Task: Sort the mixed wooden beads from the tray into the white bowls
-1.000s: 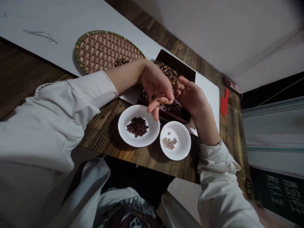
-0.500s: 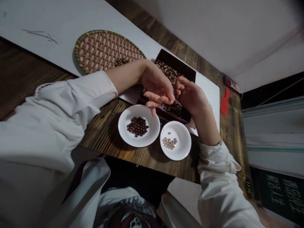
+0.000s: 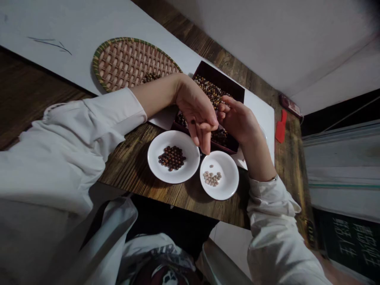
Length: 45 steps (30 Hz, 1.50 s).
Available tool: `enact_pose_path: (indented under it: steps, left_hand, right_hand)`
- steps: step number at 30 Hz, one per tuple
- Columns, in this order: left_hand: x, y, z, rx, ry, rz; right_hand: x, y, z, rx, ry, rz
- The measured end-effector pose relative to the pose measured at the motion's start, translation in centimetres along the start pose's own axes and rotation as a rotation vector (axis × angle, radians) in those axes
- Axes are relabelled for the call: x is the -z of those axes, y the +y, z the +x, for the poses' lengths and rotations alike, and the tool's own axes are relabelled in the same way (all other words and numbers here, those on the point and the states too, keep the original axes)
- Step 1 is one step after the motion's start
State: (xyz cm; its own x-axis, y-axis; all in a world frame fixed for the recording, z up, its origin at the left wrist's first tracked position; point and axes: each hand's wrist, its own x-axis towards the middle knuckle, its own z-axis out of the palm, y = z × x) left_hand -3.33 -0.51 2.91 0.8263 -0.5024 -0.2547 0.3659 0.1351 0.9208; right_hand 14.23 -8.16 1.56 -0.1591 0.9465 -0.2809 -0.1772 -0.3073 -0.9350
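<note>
Beads (image 3: 172, 159) sat in four spots, plus one at the left hand. Far left, a white board (image 3: 59, 23) lay at a slant on the wood table (image 3: 124, 174), thin dark lines marked on it. Round woven tray (image 3: 118, 65), green rim, was on the board, with a small heap of brownish beads partly behind the left forearm. Larger white bowl (image 3: 154, 162) was on the table, dark brown beads bunched inside. Left hand (image 3: 197, 107) was over the box's near side, lower fingers pointing down toward the bowls, one dark bead against them. Thumb was close to a bent finger; couldn't tell if they pinched anything. Dark red box (image 3: 234, 88) was under and behind both hands, mixed-color beads inside. Smaller white bowl (image 3: 230, 178) held pale beads, one apart from the cluster. Right hand (image 3: 240, 120) was over the box's right side, fingers bent toward the left fingertips. Hands were very close; contact and right grip couldn't be made out. Flat red tool (image 3: 280, 128) lay well right of them, a small dark red case (image 3: 289, 105) just beyond it.
</note>
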Motion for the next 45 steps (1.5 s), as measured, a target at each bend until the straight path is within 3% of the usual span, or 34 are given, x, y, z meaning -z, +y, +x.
enact_pose_path:
  steps: [9,18,22,30,45]
  left_hand:
    - [-0.16,0.23,-0.17,-0.022,-0.036,0.019]
    - [-0.37,0.03,-0.16,-0.038,-0.047,0.032]
    - [-0.39,0.01,-0.15,-0.015,0.009,0.049]
    - [-0.01,-0.15,-0.32,-0.026,-0.061,0.035]
    - [-0.44,0.13,-0.05,-0.044,0.023,0.026]
  right_hand:
    - [0.82,0.32,0.35,0.072,-0.01,-0.202]
    - [0.39,0.15,0.15,0.046,0.019,-0.217]
    - [0.46,0.23,0.17,0.046,0.001,-0.224]
    - [0.54,0.27,0.21,0.063,-0.03,-0.215]
    - [0.45,0.25,0.22,0.059,0.019,-0.276]
